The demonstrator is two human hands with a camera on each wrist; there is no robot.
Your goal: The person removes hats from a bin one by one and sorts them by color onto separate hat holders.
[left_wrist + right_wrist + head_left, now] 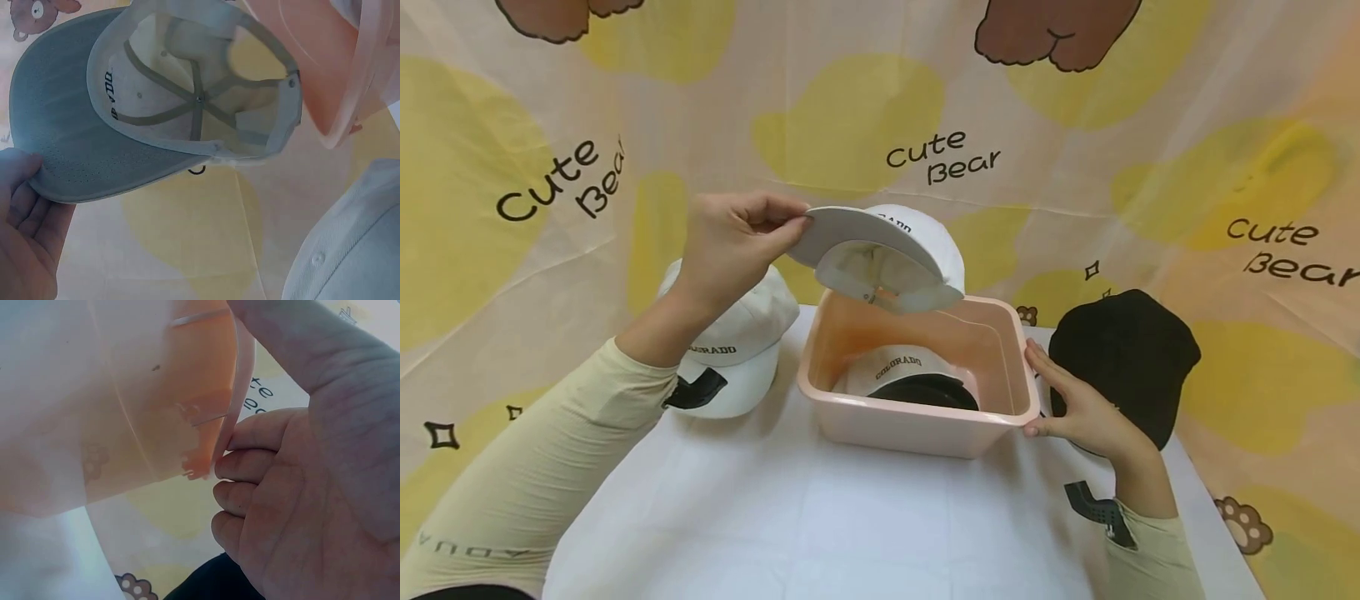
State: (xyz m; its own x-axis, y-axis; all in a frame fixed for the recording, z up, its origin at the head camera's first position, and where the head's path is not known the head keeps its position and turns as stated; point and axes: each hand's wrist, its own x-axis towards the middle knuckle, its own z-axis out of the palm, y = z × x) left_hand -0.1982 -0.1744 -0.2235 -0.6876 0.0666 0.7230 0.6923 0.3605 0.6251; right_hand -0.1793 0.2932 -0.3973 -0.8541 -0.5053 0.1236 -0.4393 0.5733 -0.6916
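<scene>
My left hand pinches the edge of the grey-undersided brim of a white baseball cap, thumb on one face and fingers on the other. The cap hangs above a pink plastic bin, its inside facing the left wrist camera. Inside the bin lies another white cap lettered COLORADO, with a black brim-like piece in front of it. My right hand touches the bin's right side, thumb near the front corner and fingertips against the rim, fingers only slightly bent.
A white COLORADO cap sits on the table left of the bin. Right of the bin, behind my right hand, is a black cap. A white cloth covers the table, and a patterned curtain hangs close behind.
</scene>
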